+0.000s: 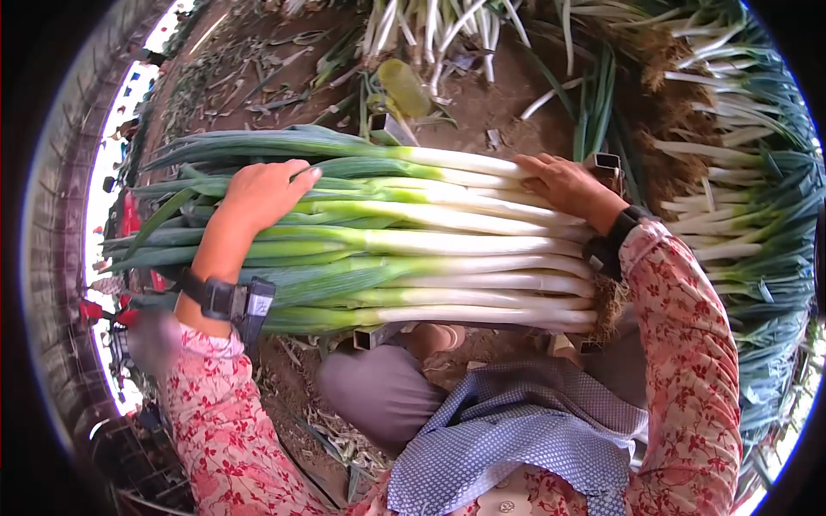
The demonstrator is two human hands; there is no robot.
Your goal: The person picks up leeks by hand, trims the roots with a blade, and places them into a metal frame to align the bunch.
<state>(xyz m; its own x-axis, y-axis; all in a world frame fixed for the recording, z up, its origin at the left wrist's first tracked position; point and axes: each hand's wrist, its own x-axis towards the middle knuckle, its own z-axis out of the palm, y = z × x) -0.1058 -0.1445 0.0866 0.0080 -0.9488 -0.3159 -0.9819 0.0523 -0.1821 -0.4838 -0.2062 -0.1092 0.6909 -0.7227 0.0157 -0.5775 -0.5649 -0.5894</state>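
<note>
A wide layer of large green onions (465,245) lies crosswise in front of me, white stalks to the right and green leaves to the left. My left hand (265,193) is closed over the leaves near the far side, its thumb stretched to the right and its other fingertips mostly hidden. On the white stalks at the far right, my right hand (564,185) has its fingers curled over the outermost stalks. Roots (611,305) show at the near right end. Under the onions is a metal frame (605,163), its square tube ends sticking out.
A long row of more green onions (731,206), roots facing me, lines the right side. Another pile (430,34) lies beyond the frame, near a yellowish-green object (403,89). Leaf scraps (275,95) litter the soil. My knee (379,391) is close below the frame.
</note>
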